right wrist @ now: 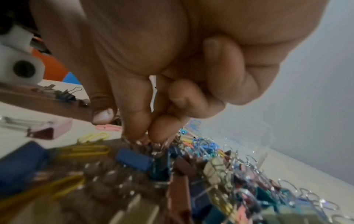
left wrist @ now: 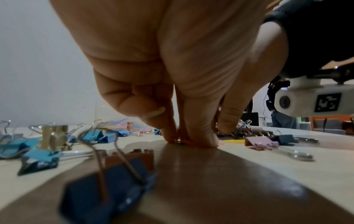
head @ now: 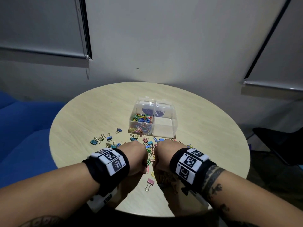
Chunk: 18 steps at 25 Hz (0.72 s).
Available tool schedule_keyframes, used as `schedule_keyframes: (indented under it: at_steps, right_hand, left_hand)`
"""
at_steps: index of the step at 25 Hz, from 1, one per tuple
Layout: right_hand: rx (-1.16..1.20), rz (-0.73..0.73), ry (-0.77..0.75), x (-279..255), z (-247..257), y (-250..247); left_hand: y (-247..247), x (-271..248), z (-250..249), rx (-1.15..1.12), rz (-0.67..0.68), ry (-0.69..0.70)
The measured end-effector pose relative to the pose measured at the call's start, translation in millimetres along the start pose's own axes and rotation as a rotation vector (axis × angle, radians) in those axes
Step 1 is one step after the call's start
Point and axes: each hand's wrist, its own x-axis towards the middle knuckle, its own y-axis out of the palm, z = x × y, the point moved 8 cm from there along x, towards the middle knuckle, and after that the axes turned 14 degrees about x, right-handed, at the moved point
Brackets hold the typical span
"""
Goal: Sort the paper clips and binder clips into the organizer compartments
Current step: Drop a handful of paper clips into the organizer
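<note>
A clear four-part organizer [head: 174, 126] stands past the middle of the round table [head: 98, 115]. Its front-left compartment holds coloured paper clips [head: 141, 119]; the front-right one looks empty. Binder clips and paper clips [head: 150, 152] lie scattered in front of it. Both hands reach down into this pile, side by side. My left hand [left wrist: 180, 140] pinches a small clip against the table; only a glint of it shows. My right hand [right wrist: 147, 136] pinches the wire handles of a binder clip in a dense heap [right wrist: 220, 169]. A pink binder clip [head: 150, 181] lies nearer to me.
More blue and gold binder clips [head: 101, 140] are spread to the left of my hands. A dark blue binder clip [left wrist: 107, 189] lies close under my left wrist. A blue sofa [head: 24, 128] is left of the table, a dark chair [head: 278, 145] right.
</note>
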Motion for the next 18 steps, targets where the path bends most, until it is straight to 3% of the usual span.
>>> schedule_keyframes:
  at_steps: [5,9,18]
  right_hand:
    - [0.067,-0.021,-0.061,9,13,-9]
    - [-0.049,0.008,-0.068,16,23,-2]
    - [-0.216,0.119,-0.177,13,28,8]
  left_hand:
    - [2,0,3,0.041,-0.006,0.023]
    - [6,-2,3,0.171,-0.012,0.071]
    - [-21,-6,52,-0.418,-0.185,-0.124]
